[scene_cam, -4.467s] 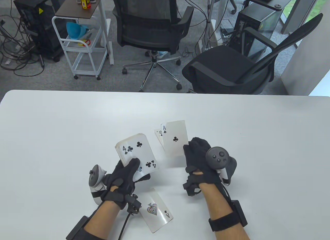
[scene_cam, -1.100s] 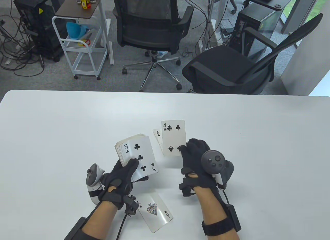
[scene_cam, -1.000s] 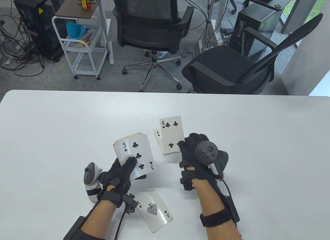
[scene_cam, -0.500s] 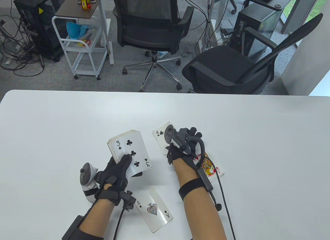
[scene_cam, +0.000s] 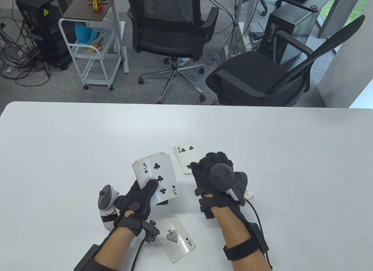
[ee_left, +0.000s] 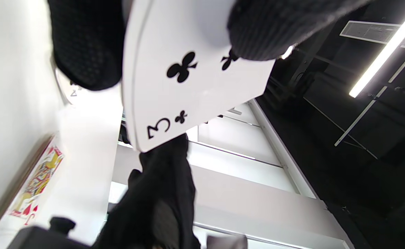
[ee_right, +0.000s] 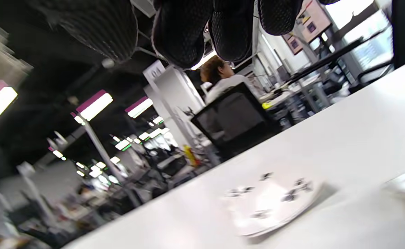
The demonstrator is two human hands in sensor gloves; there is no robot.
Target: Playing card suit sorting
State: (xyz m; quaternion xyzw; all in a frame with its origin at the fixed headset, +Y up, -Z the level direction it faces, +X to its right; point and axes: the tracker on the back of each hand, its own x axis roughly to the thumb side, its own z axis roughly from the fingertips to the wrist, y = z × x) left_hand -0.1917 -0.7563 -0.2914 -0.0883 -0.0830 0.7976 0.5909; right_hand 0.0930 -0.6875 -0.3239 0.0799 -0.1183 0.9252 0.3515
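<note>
Your left hand gripped the deck face up just above the white table, thumb across the top card, the 3 of clubs. Nearer you, partly under that wrist, the ace of spades lay face up on the table. Just right of the deck lay the clubs pile, the 4 of clubs on top and the edges of other cards showing at its left. Your right hand was over the pile's near right corner with its fingers curled; I cannot tell whether they touched the card or held anything. A red jack peeked out from under that hand's tracker.

Beyond the table stood a white cart, 2 black office chairs and computer towers among floor cables.

The left wrist view showed the 3 of clubs pinched between thumb and fingers, and more of the jack's face than the table view gave. The right wrist view showed the fingertips clear above the clubs pile, with a person seated far behind.
</note>
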